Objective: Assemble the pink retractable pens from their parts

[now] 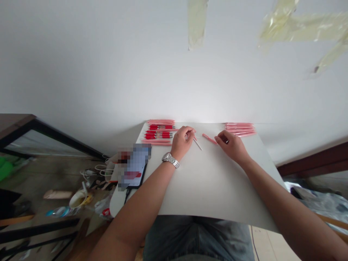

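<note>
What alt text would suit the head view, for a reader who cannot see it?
A person's left hand holds a slim white and pink stick and the right hand a pink pen-like piece, above a white table. Red pens and pink sticks lie at back left, more pink sticks at back right.

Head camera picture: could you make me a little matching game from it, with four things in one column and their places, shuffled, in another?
Things
1. Silver watch
2. Thin white stick
3. Short pink piece
4. Phone

Places
A. At the fingertips of the right hand
B. By the left edge of the table
C. Around the left wrist
D. At the fingers of the left hand

Pairs: 1-C, 2-D, 3-A, 4-B
</note>
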Demonstrator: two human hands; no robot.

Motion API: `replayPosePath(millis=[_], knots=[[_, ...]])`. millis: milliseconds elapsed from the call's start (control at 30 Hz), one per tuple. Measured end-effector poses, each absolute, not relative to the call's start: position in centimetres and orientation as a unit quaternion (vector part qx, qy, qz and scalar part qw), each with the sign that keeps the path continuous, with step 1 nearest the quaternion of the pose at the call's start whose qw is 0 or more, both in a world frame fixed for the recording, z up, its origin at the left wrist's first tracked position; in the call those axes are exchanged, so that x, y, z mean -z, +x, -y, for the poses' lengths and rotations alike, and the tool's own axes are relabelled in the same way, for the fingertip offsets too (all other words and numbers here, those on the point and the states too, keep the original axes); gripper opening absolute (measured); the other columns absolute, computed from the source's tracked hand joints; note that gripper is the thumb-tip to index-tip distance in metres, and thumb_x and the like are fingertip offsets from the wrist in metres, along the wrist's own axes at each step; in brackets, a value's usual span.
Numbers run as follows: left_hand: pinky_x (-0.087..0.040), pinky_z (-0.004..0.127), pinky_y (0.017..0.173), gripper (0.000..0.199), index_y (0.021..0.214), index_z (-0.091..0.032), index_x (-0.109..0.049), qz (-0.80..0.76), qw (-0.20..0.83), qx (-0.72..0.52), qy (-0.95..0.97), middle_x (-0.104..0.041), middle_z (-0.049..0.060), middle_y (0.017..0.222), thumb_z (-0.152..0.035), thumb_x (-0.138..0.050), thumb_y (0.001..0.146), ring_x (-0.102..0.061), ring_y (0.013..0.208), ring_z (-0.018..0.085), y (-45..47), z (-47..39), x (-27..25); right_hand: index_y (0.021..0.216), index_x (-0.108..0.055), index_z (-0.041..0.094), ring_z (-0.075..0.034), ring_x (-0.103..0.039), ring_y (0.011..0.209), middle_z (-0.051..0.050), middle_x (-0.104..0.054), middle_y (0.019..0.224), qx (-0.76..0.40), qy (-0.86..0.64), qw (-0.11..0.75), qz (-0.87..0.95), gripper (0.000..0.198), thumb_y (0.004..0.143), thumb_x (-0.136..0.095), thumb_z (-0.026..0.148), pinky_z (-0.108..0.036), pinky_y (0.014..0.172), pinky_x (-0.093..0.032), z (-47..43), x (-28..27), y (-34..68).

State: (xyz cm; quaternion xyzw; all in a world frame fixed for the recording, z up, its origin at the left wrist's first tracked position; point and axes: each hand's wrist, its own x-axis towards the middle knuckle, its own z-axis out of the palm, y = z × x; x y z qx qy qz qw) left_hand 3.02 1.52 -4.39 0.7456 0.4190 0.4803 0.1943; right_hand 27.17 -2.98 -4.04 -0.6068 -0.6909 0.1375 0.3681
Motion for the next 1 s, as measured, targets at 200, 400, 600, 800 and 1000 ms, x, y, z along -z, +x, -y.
replayPosePath(millis=[200,400,600,800,1000], knots=[[-0.049,0.030,0.080,0.015,0.093,-0.021,-0.067,-0.423,0.197,-0.482,0.742,-0.071,0.003,0.093,-0.024,-0.054,0.100,-0.062,0.082,0.016,3.00,-1.66,4.58,0.082,-0.061,0.022,-0.013,-0.045,0.058,0.004,-0.051,0.064,-0.170,-0.598,0.362,0.694,0.025,0.093,-0.062,0.044,-0.028,0.057,-0.034,3.24,3.65,26.94],[-0.049,0.030,0.080,0.015,0.093,-0.021,-0.067,-0.426,0.196,-0.485,0.738,-0.072,0.003,0.092,-0.025,-0.054,0.100,-0.061,0.081,0.015,2.98,-1.67,4.60,0.082,-0.060,0.022,-0.012,-0.041,0.058,0.005,-0.044,0.063,-0.193,-0.576,0.362,0.707,0.025,0.093,-0.062,0.044,-0.028,0.057,-0.032,3.52,3.35,26.75],[-0.049,0.030,0.080,0.015,0.095,-0.021,-0.067,-0.423,0.199,-0.484,0.740,-0.071,0.003,0.093,-0.025,-0.054,0.100,-0.062,0.081,0.015,2.89,-1.60,4.49,0.082,-0.061,0.022,-0.012,-0.041,0.058,0.005,-0.044,0.063,-0.189,-0.578,0.366,0.704,0.025,0.093,-0.063,0.045,-0.028,0.057,-0.033,3.55,3.30,26.78],[-0.050,0.030,0.081,0.016,0.094,-0.021,-0.067,-0.425,0.202,-0.484,0.738,-0.072,0.003,0.093,-0.027,-0.054,0.101,-0.062,0.081,0.015,2.90,-1.57,4.44,0.083,-0.062,0.022,-0.013,-0.043,0.058,0.003,-0.048,0.063,-0.177,-0.583,0.365,0.703,0.029,0.093,-0.061,0.048,-0.029,0.057,-0.034,3.47,3.35,26.81],[-0.050,0.030,0.082,0.015,0.094,-0.021,-0.067,-0.429,0.202,-0.483,0.736,-0.073,0.003,0.093,-0.026,-0.054,0.100,-0.063,0.082,0.015,2.92,-1.62,4.41,0.082,-0.064,0.022,-0.014,-0.046,0.058,0.002,-0.050,0.064,-0.124,-0.600,0.370,0.698,0.025,0.093,-0.060,0.045,-0.029,0.057,-0.036,3.00,3.87,27.27]])
